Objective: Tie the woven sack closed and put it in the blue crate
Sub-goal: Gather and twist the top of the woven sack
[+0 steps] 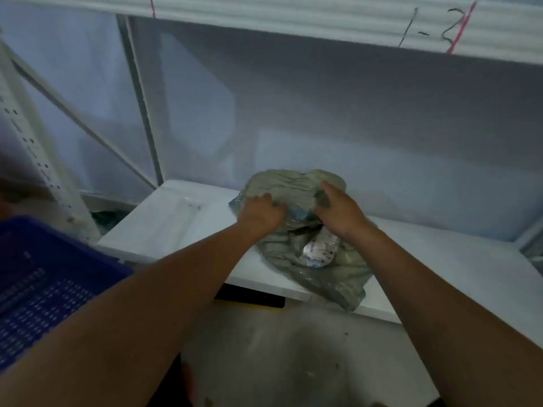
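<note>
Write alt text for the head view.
Left hand and right hand grip the fabric of a grey-green woven sack on a white shelf, a white packet showing inside. A blue crate stands at lower left.

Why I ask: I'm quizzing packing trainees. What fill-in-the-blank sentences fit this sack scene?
1. The left hand and the right hand each grip the woven sack, whose mouth is not yet ____.
2. The sack lies on a white ____.
3. The blue crate stands on the person's ____ side.
Missing words: tied; shelf; left.
</note>
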A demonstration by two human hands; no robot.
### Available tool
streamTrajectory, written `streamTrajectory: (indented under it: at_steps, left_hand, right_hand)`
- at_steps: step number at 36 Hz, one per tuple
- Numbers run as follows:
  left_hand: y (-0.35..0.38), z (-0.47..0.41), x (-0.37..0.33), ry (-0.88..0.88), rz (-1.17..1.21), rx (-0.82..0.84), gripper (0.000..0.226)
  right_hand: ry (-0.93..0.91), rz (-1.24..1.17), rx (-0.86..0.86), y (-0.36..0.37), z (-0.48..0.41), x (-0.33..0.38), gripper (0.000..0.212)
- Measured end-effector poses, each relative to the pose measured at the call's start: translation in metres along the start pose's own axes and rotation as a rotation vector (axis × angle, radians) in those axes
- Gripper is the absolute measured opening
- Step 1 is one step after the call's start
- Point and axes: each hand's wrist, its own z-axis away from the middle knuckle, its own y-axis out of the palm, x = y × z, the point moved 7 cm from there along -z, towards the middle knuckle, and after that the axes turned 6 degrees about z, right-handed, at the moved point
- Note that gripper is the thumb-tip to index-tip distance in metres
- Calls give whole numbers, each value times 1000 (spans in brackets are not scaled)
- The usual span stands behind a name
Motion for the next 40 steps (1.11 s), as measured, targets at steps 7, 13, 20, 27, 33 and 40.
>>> streamTrajectory:
  at_steps: [7, 13, 20, 27, 33, 40]
  left_hand:
    - [36, 8, 49, -367, 758, 47, 63]
    - [37, 5, 33, -457, 1046, 179, 21]
    - [33, -2, 18, -412, 1007, 167, 8]
    - [24, -13, 4, 25, 712, -33, 11]
    - [15, -9, -8, 62, 886, -97, 14]
    - [-5, 8, -10, 169, 960, -288, 18]
  right_hand:
    - [-126, 218, 216, 49, 26, -10, 84]
    - [-109, 210, 218, 39, 36, -6, 82]
    - [-182, 195, 81, 33, 38, 1, 76]
    - [-144, 131, -220, 2, 29, 12, 83]
    - [-130, 145, -458, -9, 22, 28, 27]
    - [-226, 149, -258, 17, 23, 58, 30]
